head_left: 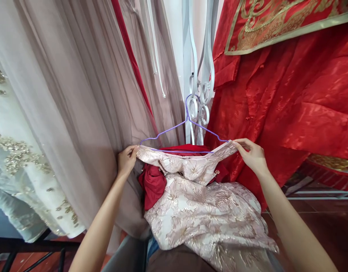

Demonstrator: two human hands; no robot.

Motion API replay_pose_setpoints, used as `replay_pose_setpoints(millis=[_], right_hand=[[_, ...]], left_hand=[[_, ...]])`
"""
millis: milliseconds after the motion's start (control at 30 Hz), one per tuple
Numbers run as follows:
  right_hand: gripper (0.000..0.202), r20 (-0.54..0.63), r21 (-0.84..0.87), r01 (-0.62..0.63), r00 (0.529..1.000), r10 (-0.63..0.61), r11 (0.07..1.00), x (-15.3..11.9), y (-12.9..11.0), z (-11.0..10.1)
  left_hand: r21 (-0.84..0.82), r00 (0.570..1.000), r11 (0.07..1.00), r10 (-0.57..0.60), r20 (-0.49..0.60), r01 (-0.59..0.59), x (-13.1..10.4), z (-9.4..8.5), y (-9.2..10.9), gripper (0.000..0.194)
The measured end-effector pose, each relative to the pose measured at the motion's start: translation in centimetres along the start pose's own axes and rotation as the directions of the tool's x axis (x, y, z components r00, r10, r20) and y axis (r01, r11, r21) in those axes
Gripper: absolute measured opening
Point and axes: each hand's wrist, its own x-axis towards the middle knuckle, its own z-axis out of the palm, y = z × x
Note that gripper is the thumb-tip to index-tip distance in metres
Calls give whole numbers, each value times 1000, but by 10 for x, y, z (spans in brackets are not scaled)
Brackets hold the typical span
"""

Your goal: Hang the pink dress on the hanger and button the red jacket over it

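Observation:
A pale pink dress [202, 204] with a shiny gold floral pattern spreads over my lap, its off-shoulder neckline drawn out wide. Inside the neckline sits a thin purple hanger [174, 127], hook upward. My left hand [127, 160] pinches the dress's left shoulder strap near one hanger end. At the other end, my right hand [251, 154] pinches the right strap between thumb and fingers. Dark red cloth [154, 183] is bunched behind the bodice and shows at its left side and above the neckline.
Greyish-pink sheer drapes [86, 94] hang on the left beside a white gown [23, 151] with gold beading. White scrolled metalwork [194, 75] rises behind the hanger. Red satin garments [276, 94] hang at right, above a white rail [324, 197] near the tiled floor.

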Motion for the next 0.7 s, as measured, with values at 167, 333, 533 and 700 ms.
replay_pose_setpoints(millis=[167, 333, 533, 700], right_hand=[[31, -63, 62, -115, 991, 118, 991, -31, 30, -12], [34, -76, 141, -128, 987, 139, 982, -29, 36, -12], [34, -135, 198, -203, 963, 232, 959, -27, 41, 0], [31, -135, 208, -178, 969, 209, 962, -30, 33, 3]], left_hand=[[202, 973, 970, 90, 210, -134, -39, -5, -16, 24], [256, 876, 844, 417, 242, -472, -77, -11, -2, 13], [346, 736, 670, 670, 100, -657, -57, -15, 53, 5], [161, 816, 813, 505, 280, -559, 3, 14, 80, 15]])
